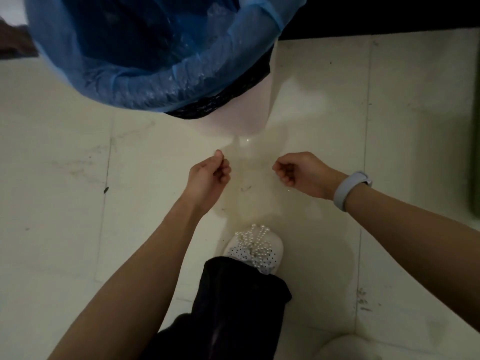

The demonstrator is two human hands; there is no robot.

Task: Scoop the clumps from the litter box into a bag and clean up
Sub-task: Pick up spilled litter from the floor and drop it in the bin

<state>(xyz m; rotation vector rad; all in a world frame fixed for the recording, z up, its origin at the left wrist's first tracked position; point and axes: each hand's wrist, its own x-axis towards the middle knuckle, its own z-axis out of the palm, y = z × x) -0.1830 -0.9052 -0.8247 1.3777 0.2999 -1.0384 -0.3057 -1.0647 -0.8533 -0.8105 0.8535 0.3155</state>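
Observation:
A thin clear plastic bag (249, 201) hangs stretched between my hands, above the tiled floor; it is almost see-through and its outline is faint. My left hand (207, 175) pinches its left edge with curled fingers. My right hand (304, 175), with a pale band on the wrist, pinches the right edge. I see nothing inside the bag. Just beyond my hands stands a waste bin (244, 115) lined with a blue bag (109, 81) over a black one. No litter box or scoop is in view.
My foot in a white slipper with pearl beads (254, 248) stands directly below the bag. A dark cabinet base (389, 11) runs along the top right. A green object (475, 126) lies at the right edge. Pale floor tiles (65, 203) show scuffs and small debris.

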